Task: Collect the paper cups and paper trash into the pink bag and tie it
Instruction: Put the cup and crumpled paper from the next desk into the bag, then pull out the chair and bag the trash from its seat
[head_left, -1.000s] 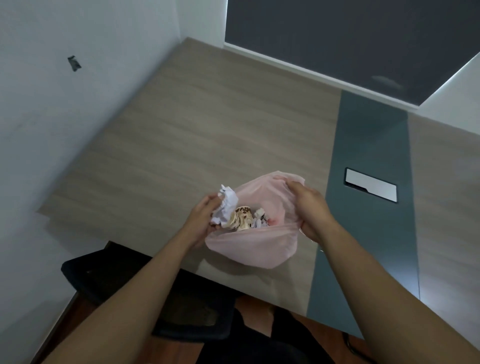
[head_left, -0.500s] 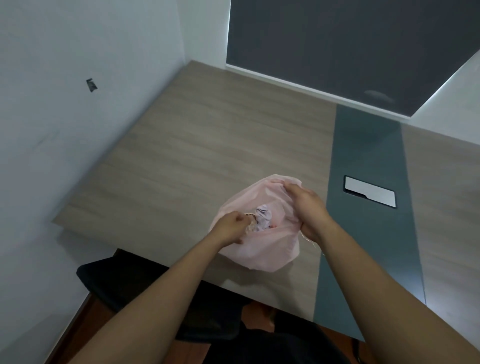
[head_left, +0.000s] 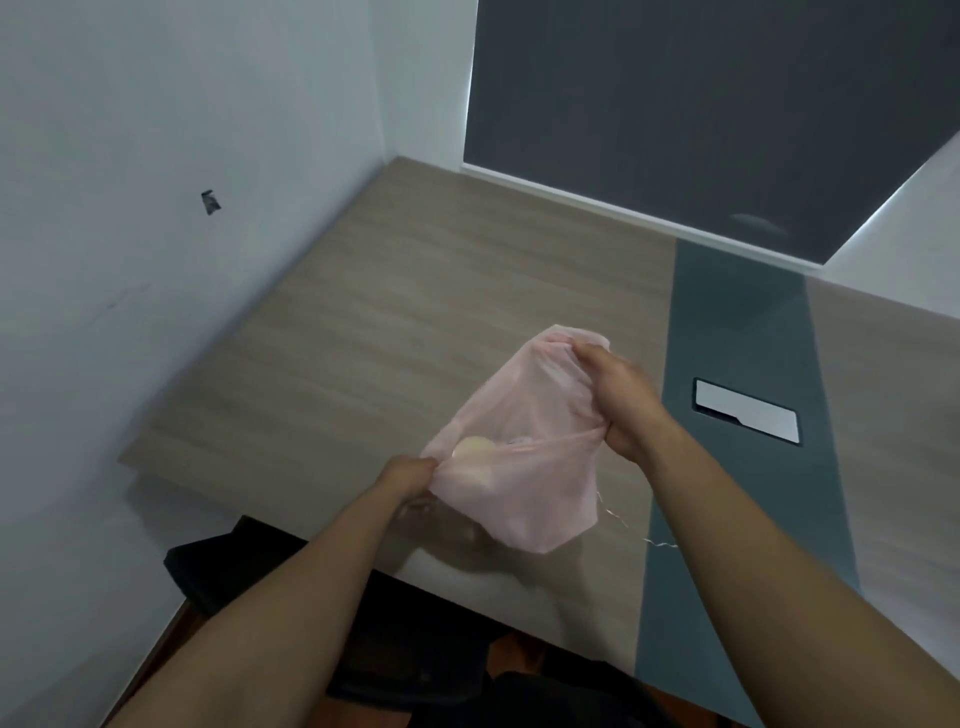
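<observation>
The pink bag (head_left: 524, 499) is lifted just above the near edge of the wooden table (head_left: 395, 332), its body hanging full. My left hand (head_left: 408, 480) pinches the rim at the bag's near left corner. My right hand (head_left: 621, 397) grips the rim on the far right side, fingers curled into the plastic. The mouth is stretched between both hands and nearly closed. A pale cup shape (head_left: 472, 448) shows through the thin plastic; the other paper inside is hidden.
A white wall runs along the table's left side. A grey strip (head_left: 737, 364) crosses the table on the right with a white cable hatch (head_left: 746, 417) set in it. A black chair (head_left: 291, 587) stands below the near edge. A thin thread trails from the bag's right corner.
The white crumpled paper my left hand held has gone into the bag. My left hand then took the rim and pulled it left, drawing the mouth closed. The view tilted down.
</observation>
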